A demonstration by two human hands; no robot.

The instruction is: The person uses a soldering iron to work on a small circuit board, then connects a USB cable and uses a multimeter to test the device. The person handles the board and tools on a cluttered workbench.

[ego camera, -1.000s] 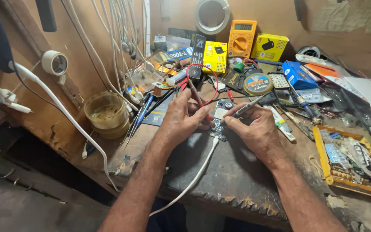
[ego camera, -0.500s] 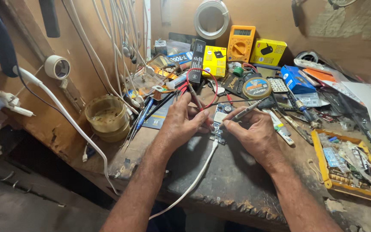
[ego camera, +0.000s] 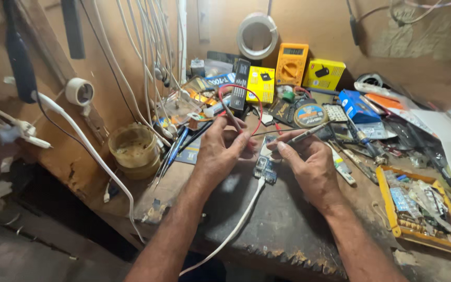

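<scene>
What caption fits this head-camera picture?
Left hand pinches a red wire, right hand holds a thin tool over a small circuit board.

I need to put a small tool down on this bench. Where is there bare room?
Bare dark benchtop lies between the two forearms, beside the white cable, toward the near edge. Crowded: behind both hands, around the yellow multimeter, and right by the yellow tray.
</scene>
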